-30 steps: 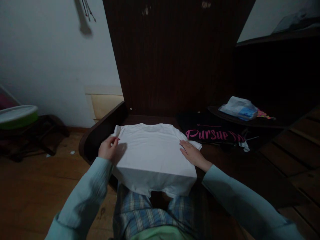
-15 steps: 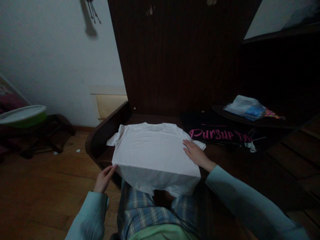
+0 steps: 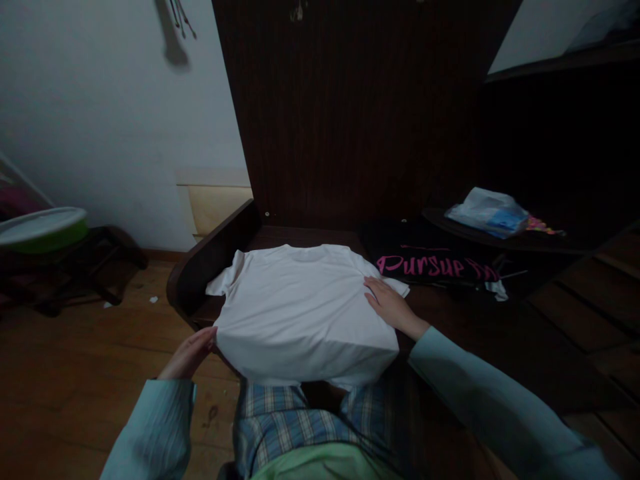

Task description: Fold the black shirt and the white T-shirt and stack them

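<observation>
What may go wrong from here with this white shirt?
The left hand grips the side of the white shirt while diagonal wrinkles cross it; pulling might leave creases. Its lower part hangs over the front edge of the dark bench, so it could slide off if the right hand lifts.

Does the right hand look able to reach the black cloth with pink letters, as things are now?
Probably yes. The right hand rests flat on the shirt, seemingly gripping nothing, and the black cloth lies close beyond it; only the shirt's sleeve lies partly between.
</observation>
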